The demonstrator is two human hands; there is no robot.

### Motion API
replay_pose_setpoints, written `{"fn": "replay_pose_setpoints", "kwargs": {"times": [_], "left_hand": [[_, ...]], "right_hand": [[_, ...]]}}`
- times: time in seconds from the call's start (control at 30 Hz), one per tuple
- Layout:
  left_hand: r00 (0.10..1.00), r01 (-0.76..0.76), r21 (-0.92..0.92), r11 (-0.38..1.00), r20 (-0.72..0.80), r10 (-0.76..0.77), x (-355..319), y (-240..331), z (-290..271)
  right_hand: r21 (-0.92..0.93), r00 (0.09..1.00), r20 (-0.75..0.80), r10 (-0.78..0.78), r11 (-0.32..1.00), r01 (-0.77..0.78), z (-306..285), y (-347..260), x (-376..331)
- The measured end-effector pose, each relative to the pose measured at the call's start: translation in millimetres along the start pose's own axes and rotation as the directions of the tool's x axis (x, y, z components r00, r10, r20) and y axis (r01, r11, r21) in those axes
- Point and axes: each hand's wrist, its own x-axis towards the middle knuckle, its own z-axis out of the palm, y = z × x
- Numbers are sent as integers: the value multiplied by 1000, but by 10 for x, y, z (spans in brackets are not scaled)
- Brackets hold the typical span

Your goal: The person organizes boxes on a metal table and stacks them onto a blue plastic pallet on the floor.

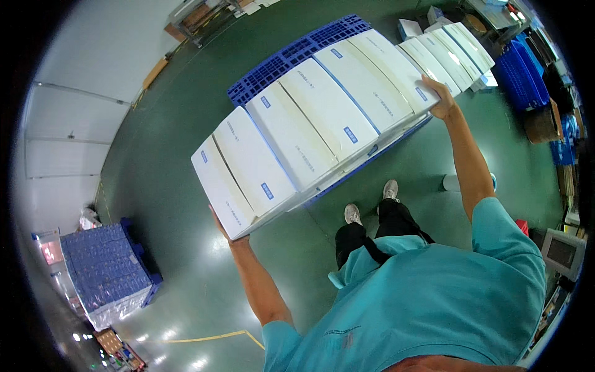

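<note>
A row of several white boxes (pixel 322 105) with small blue labels stretches between my hands, slanting up to the right. My left hand (pixel 229 234) presses the near left end of the row, its fingers partly hidden by the end box. At the opposite end my right hand (pixel 440 99) clasps the last box, thumb side over its edge. Under and behind the row shows a blue plastic pallet (pixel 297 59). Whether the boxes touch the pallet or are lifted off it, I cannot tell.
Beyond my right hand stands another row of white boxes (pixel 446 59). Blue baskets (pixel 524 74) and a brown carton (pixel 543 122) are at the right. A wrapped blue stack (pixel 105 266) sits at the left. A white cylinder (pixel 451 182) lies near my right forearm.
</note>
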Motion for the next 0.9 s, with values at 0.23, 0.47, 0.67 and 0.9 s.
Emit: {"fn": "replay_pose_setpoints", "kwargs": {"times": [0.23,0.47,0.67,0.9], "left_hand": [[997,-28,28,999,74,26,177,122,-30],[999,10,57,998,-45,-8,161,15,-272],[983,-20,91,996,-181,37,148,-23,-303],[989,-18,33,999,-147,22,171,-45,-325]], "right_hand": [[117,996,-57,65,991,-58,195,-232,-221],[112,997,-32,66,992,-62,138,-74,-212],[-10,994,-63,88,996,-89,36,-198,-110],[-941,804,305,-510,-32,337,751,-436,-476]]}}
